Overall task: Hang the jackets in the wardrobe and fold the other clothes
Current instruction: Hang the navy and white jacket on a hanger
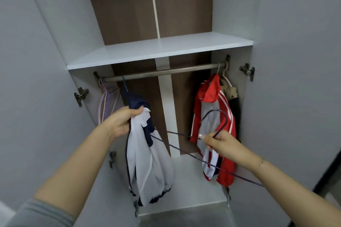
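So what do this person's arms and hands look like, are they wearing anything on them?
Both forearms are bare. The left hand has no ring or glove in view; a grey sleeve is pushed up near that elbow. The right hand has long, pale nails, and a thin bracelet with a small charm circles that wrist. No watch shows.

Two hands worked at an open wardrobe, one on a jacket, one on a hanger.

The left hand (123, 121) gripped the bunched collar of a white and navy jacket (147, 164), which hung down in front of the wardrobe (238, 14) floor. The right hand (222, 144) pinched a thin dark wire hanger (186, 153) near its hook, its long bar slanting toward the right forearm. Under the white shelf (158, 49) ran a metal rail (166, 72); a red and white jacket (215, 127) hung at its right end, with a tan garment (229, 89) behind it, and pale empty hangers (106, 101) at the left end.
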